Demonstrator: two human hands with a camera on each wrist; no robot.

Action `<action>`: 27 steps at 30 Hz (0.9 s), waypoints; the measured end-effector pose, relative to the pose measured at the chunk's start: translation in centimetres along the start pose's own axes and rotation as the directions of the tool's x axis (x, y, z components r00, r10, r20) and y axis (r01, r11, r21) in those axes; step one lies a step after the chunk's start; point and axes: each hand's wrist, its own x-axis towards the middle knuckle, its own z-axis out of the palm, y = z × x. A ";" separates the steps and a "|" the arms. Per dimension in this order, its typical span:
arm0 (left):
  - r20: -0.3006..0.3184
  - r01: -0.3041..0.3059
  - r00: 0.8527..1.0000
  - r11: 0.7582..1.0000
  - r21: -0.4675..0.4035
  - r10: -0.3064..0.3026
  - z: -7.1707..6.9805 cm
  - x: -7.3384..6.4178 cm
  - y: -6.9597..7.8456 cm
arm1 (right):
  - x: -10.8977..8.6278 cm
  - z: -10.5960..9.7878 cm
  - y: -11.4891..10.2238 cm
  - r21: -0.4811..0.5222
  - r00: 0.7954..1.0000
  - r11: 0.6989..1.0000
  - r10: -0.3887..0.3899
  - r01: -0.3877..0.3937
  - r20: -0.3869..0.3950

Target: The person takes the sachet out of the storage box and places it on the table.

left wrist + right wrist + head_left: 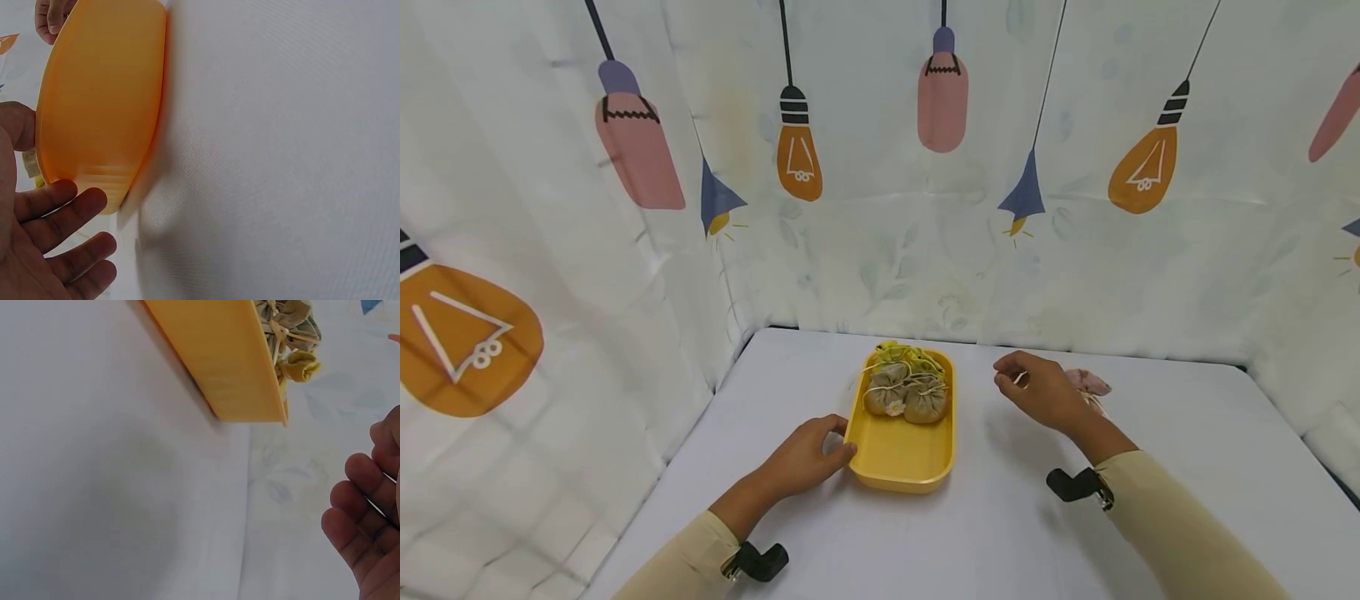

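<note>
A yellow plastic tray [901, 454] lies on the table, lengthwise away from me. At its far end sit two beige drawstring pouches [925, 402], with a yellow-green pouch [917, 358] behind them. My left hand [805, 454] is at the tray's left side; thumb and index fingertip touch around the rim while the other fingers [84, 256] spread loosely below. To the right of the tray my right hand [1039, 390] hovers above the table, fingers loosely bent and holding nothing. A pink pouch [1088, 382] lies just beyond it, partly hidden by the hand.
The table [1000, 533] has a white cover. A white curtain [880, 250] printed with lamps hangs behind the table's far edge and along the left side. Each wrist carries a black camera mount [1071, 485].
</note>
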 end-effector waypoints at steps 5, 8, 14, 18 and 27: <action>0.003 -0.014 1.000 1.000 -0.007 0.014 0.1 0.0 -0.1 | 0.2 0.6 -0.3 0.009 1.000 1.000 -0.022 0.022 0.012; 0.001 -0.018 1.000 1.000 -0.007 0.018 0.0 0.0 -0.1 | 0.4 0.8 -0.6 0.012 0.999 0.999 -0.035 0.035 0.022; 0.000 -0.015 1.000 1.000 -0.010 0.015 0.0 0.0 -0.1 | 0.8 1.5 -1.1 0.025 0.998 0.999 -0.045 0.044 0.051; 0.001 -0.021 1.000 1.000 -0.011 0.021 0.0 0.0 -0.2 | 1.0 1.9 -1.3 0.033 0.996 0.997 -0.071 0.069 0.056; -0.002 -0.018 1.000 1.000 -0.019 0.018 0.2 -0.1 -0.3 | 1.1 2.7 -2.0 0.030 0.994 0.997 -0.072 0.069 0.081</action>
